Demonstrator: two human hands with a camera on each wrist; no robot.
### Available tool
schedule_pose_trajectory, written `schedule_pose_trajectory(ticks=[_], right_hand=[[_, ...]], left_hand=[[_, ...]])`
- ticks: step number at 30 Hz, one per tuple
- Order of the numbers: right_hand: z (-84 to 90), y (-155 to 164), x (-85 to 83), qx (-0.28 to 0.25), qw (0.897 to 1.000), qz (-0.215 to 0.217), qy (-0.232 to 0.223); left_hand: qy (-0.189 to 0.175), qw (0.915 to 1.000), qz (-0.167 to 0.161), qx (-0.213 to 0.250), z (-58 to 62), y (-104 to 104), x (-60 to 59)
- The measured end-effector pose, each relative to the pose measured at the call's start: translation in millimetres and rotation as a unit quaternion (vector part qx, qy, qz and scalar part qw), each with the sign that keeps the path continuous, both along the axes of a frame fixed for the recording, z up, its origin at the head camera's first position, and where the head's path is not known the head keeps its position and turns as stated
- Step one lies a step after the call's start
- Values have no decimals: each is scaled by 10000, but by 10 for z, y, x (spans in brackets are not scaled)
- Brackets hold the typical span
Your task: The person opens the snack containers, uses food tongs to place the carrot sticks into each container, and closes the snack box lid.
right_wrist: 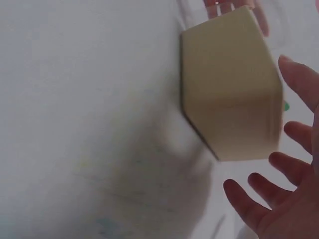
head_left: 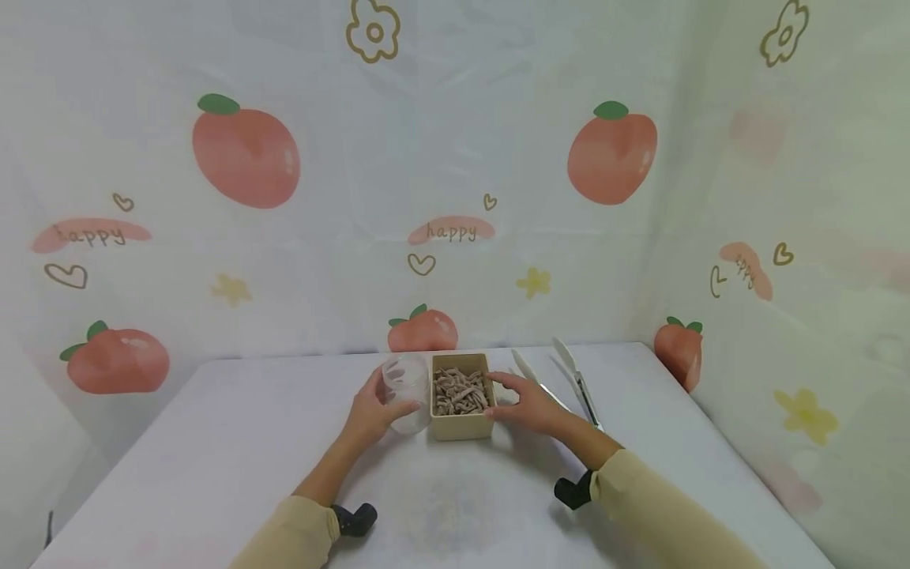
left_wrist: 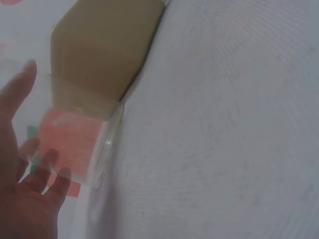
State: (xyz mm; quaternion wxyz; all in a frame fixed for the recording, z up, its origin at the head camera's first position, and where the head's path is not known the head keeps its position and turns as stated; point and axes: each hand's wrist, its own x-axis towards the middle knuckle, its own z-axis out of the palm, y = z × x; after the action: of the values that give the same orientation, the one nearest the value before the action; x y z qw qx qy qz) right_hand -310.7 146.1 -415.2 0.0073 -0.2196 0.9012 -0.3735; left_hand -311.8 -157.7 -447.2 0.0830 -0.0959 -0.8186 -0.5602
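Note:
A beige square box (head_left: 462, 427) stands on the white table (head_left: 235, 442), filled with brown twisted pieces (head_left: 460, 391). My left hand (head_left: 374, 409) holds a clear plastic cup (head_left: 408, 381) tilted against the box's left side, thumb across its front. In the left wrist view the cup (left_wrist: 75, 144) lies beside the box (left_wrist: 99, 50), with the left hand (left_wrist: 20, 199) curled behind it. My right hand (head_left: 529, 406) is at the box's right side, fingers spread near its rim. The right wrist view shows that hand (right_wrist: 279, 209) relaxed beside the box (right_wrist: 229, 89).
White tongs (head_left: 579, 381) and a second white utensil (head_left: 529, 371) lie on the table to the right of my right hand. A cloth backdrop printed with peaches (head_left: 245, 158) hangs behind and at the right. The table's right edge runs close to it.

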Motion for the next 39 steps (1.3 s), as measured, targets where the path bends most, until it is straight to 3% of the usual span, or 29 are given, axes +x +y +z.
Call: schedule_pose_trajectory(ticks=[12, 19, 26, 30, 39], right_hand=[[460, -60, -50, 106, 9989, -103, 433], [605, -186, -103, -78, 9970, -325, 701], [593, -358, -132, -675, 9872, -422, 1386], [550, -471, -146, -759, 9843, -536, 1498], [432, -713, -170, -880, 9853, -261, 1439]], left_hand=[[87, 9999, -33, -41, -10, -5, -2], [22, 9999, 58, -104, -11, -27, -19], [-82, 9999, 3, -77, -24, -31, -33], [-55, 10000, -37, -29, -26, -23, -28], [-36, 9999, -123, 15, -33, -26, -27]])
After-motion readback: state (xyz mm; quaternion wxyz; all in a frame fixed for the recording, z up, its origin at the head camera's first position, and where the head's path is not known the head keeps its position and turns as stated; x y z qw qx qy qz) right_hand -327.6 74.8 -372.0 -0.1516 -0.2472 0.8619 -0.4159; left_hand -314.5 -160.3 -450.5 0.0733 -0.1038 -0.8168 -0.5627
